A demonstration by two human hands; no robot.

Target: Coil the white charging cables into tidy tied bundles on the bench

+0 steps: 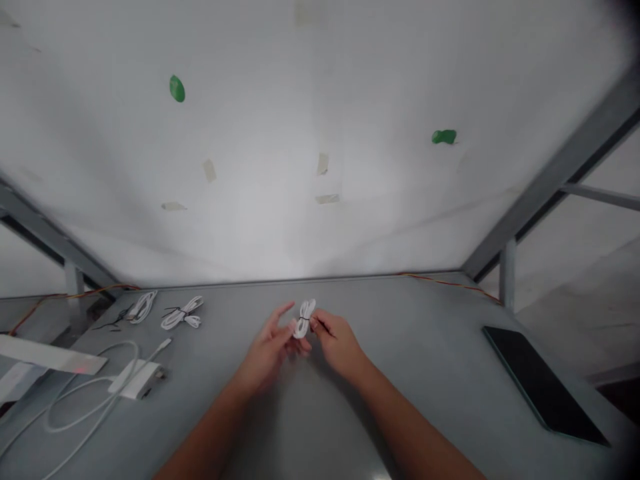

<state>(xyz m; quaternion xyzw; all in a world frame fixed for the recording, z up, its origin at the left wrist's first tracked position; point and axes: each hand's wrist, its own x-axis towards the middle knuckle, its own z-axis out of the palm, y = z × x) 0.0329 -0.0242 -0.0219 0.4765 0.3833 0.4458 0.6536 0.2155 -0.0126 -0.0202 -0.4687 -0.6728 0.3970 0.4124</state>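
A coiled white cable (305,319), bound round its middle with a dark twist tie, is held above the grey tabletop between my two hands. My left hand (273,343) grips the lower left side of the bundle with its thumb and lower fingers, while the index finger points away from it. At the bundle's right side, my right hand (334,337) has its thumb and index finger pinched together by the tie. Whether those fingertips hold the tie's end or the cable itself is too small to tell.
Two more bundled white cables, one tied (183,313) and one looser (143,307), lie at the back left. Nearer sit a white power adapter (133,380) with its long cord and a white bar (55,355). A dark tablet (543,383) rests at the right edge.
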